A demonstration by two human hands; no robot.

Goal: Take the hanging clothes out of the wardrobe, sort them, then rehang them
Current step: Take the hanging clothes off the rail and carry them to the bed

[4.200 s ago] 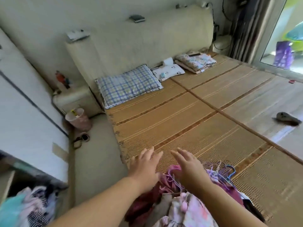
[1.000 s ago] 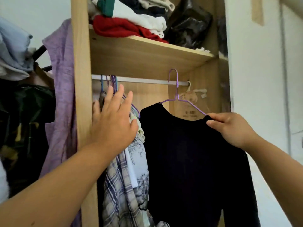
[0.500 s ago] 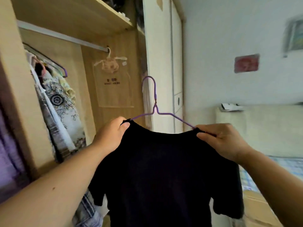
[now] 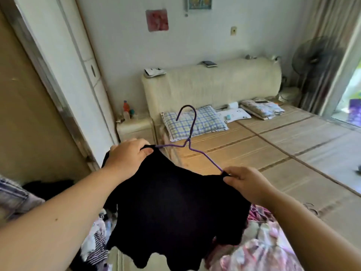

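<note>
A black T-shirt (image 4: 172,208) hangs on a purple wire hanger (image 4: 190,133), held out in the air in front of me. My left hand (image 4: 127,157) grips the shirt's left shoulder. My right hand (image 4: 246,182) pinches its right shoulder over the hanger's end. The hanger tilts down to the right. Below the shirt, a pile of pink and patterned clothes (image 4: 257,249) lies on the near end of the bed. The wardrobe's wooden side (image 4: 29,122) and white sliding door (image 4: 64,75) stand at the left, with striped clothes (image 4: 95,245) low beside them.
A bed with a woven mat (image 4: 273,153) fills the right side. A checked pillow (image 4: 203,122), folded bedding (image 4: 261,109) and a cream headboard (image 4: 214,83) lie at its far end. A small bedside stand (image 4: 134,128) holds bottles. A floor fan (image 4: 314,57) stands by the window.
I lifted the black T-shirt off the wardrobe rail with both hands and turned right, away from the wardrobe toward the bed. It now hangs over the clothes pile.
</note>
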